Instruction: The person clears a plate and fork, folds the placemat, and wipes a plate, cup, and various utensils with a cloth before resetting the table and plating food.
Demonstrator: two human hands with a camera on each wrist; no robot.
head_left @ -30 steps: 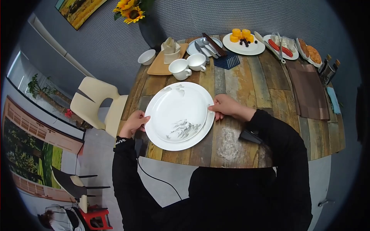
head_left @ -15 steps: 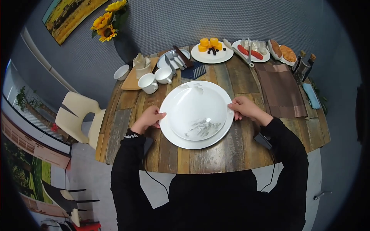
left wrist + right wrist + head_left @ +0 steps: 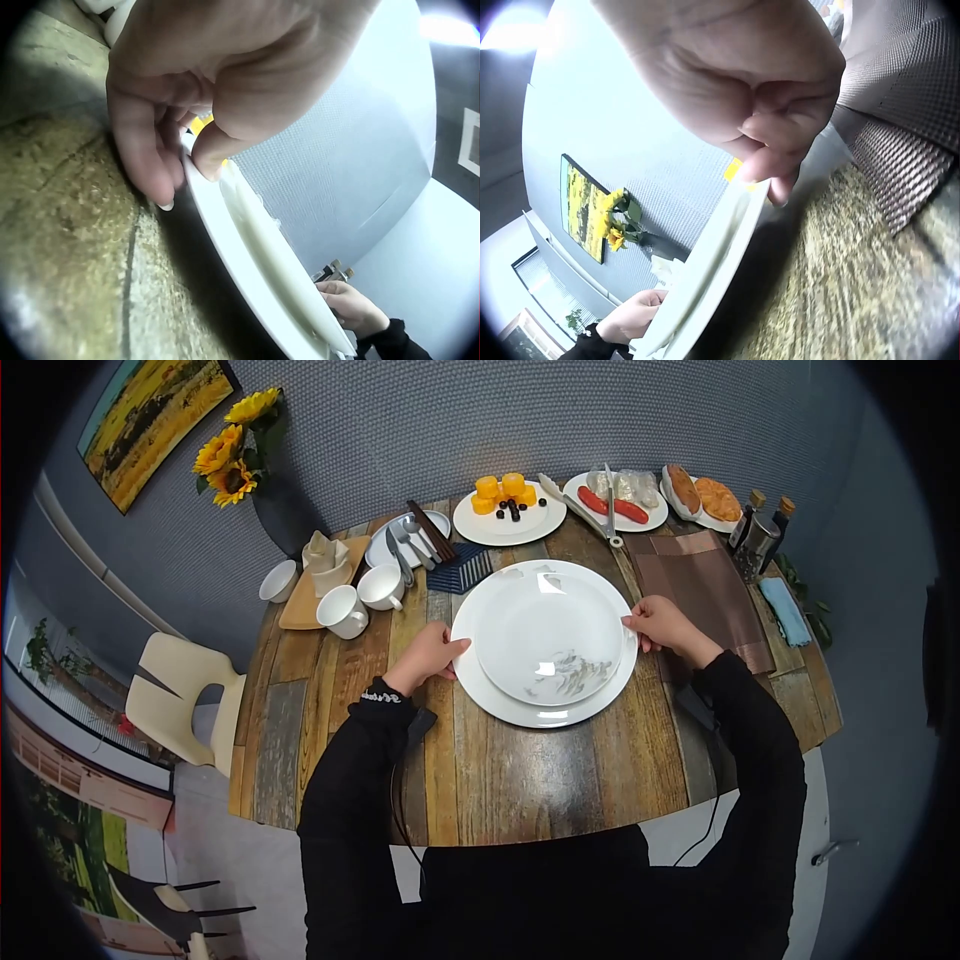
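A large white plate [image 3: 470,685] carries a smaller white plate [image 3: 548,632] with a grey landscape print. My left hand [image 3: 432,655] pinches the large plate's rim at the left, thumb on top and fingers beneath. On the opposite side, my right hand [image 3: 665,628] pinches the same rim between thumb and fingers. Both wrist views show the large plate [image 3: 225,247] close over the wooden table, with a dark shadow under it. The smaller plate [image 3: 709,255] lies on top, untouched by either hand.
Two white cups [image 3: 343,612] and a wooden tray [image 3: 300,605] stand left. Behind are cutlery on a blue-rimmed plate [image 3: 378,550], a dark blue slatted mat [image 3: 462,568], and a fruit plate [image 3: 508,532]. Right are a sausage plate [image 3: 640,525], brown placemat [image 3: 700,595], and bottles [image 3: 765,540].
Both hands have carried the stacked plates to the right, away from the cups, and farther from the table's front edge. The head view has shifted too. Both grips on the rim persist.
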